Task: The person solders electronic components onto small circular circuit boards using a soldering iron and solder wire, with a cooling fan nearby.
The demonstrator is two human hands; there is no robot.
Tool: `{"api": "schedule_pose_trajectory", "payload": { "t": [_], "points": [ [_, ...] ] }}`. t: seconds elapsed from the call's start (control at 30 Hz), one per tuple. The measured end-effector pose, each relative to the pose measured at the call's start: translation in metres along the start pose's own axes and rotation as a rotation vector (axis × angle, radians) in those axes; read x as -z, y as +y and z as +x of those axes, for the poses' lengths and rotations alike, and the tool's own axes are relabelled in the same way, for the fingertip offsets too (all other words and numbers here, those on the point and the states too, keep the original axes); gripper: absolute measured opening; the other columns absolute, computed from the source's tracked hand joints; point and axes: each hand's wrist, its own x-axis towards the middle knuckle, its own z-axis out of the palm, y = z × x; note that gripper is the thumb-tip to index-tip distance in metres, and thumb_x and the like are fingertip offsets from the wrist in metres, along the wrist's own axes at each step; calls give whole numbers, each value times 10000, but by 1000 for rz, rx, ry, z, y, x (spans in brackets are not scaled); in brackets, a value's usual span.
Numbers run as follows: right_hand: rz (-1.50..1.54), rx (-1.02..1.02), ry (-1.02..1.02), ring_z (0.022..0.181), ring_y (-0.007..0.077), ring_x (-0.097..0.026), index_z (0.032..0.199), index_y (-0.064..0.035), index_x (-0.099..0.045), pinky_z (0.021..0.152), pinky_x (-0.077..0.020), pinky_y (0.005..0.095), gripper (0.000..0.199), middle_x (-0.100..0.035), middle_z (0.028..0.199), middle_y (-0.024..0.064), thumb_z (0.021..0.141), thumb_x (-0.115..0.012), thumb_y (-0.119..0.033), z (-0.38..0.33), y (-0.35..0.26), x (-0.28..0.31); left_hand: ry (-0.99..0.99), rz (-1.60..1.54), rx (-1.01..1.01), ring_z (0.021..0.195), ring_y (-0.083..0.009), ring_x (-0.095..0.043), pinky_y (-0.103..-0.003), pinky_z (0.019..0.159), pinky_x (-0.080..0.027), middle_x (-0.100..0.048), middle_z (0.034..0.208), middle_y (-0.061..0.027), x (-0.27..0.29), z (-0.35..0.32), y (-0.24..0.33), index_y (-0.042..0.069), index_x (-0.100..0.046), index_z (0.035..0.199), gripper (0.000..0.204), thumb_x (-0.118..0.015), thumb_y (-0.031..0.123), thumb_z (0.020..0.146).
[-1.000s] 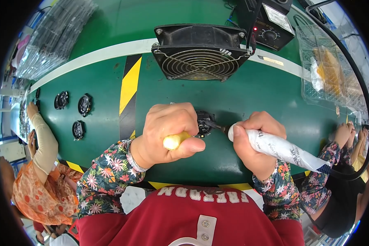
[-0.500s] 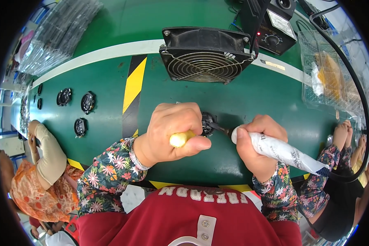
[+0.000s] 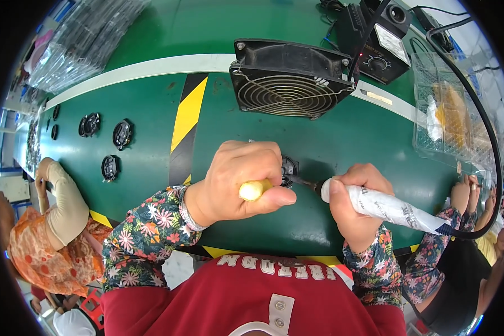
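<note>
My left hand (image 3: 238, 176) is closed around a tool with a yellow handle (image 3: 254, 191); only the rounded butt shows, so its kind is hidden. In my right hand (image 3: 359, 210) is a soldering iron (image 3: 392, 207), its grip wrapped in white printed sheet and a black cord leaving its rear end. The dark tip slants left to a round black plastic part (image 3: 289, 169) on the bench. My left fist covers that part's left side. Whether the tip touches it, I cannot tell.
Beyond my hands stands a black fan (image 3: 291, 84), with a soldering station (image 3: 379, 53) behind it. Clear trays (image 3: 451, 112) lie at right, stacked plastic trays (image 3: 81, 47) far left. Several black round parts (image 3: 122, 134) sit left of the striped tape (image 3: 189, 120). Co-workers sit on both sides.
The view has shifted slightly, so the bench things appear a little to the right and lower. Both hands keep their grips, with the iron still at the black part.
</note>
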Motion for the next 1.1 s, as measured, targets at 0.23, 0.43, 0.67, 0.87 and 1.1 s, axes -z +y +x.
{"api": "schedule_pose_trajectory", "payload": {
  "t": [0.23, 0.43, 0.67, 0.87, 1.1],
  "points": [
    [-18, 2, -31, 461, 168, -543, 641, -53, -523, 447, -417, 270, 153, -567, 563, 52, 679, -670, -35, 1, -3, 2, 10, 16, -19, 505, -196, -528, -283, 438, -384, -573, 635, -61, -2, 0, -1, 75, -486, 679, 402, -535, 441, 837],
    [-33, 35, -54, 447, 182, -527, 638, -58, -508, 432, -399, 277, 164, -559, 557, 55, 663, -667, -25, 1, -3, 1, 17, 9, -22, 504, -197, -526, -283, 439, -386, -574, 635, -62, -2, 1, -2, 74, -485, 683, 402, -532, 442, 840],
    [-84, 111, -47, 431, 200, -494, 651, -65, -506, 419, -378, 297, 172, -553, 558, 51, 644, -675, -35, -1, -2, 0, 11, 4, -15, 518, -205, -539, -289, 454, -398, -580, 653, -62, 0, 0, -2, 80, -488, 699, 397, -538, 450, 834],
    [-78, 146, -73, 448, 157, -459, 673, -43, -485, 432, -358, 272, 157, -516, 554, 68, 721, -633, -62, -3, 0, 0, 122, -15, -42, 467, -210, -457, -301, 406, -333, -452, 582, -43, -6, -1, -3, 90, -467, 623, 349, -697, 334, 721],
    [-70, 127, -34, 440, 204, -502, 669, -66, -528, 425, -392, 297, 157, -565, 578, 54, 640, -677, -27, -3, 3, -1, 5, -22, -5, 523, -201, -539, -284, 456, -399, -578, 652, -65, -1, 0, -3, 74, -499, 708, 391, -547, 442, 830]
  ]
}}
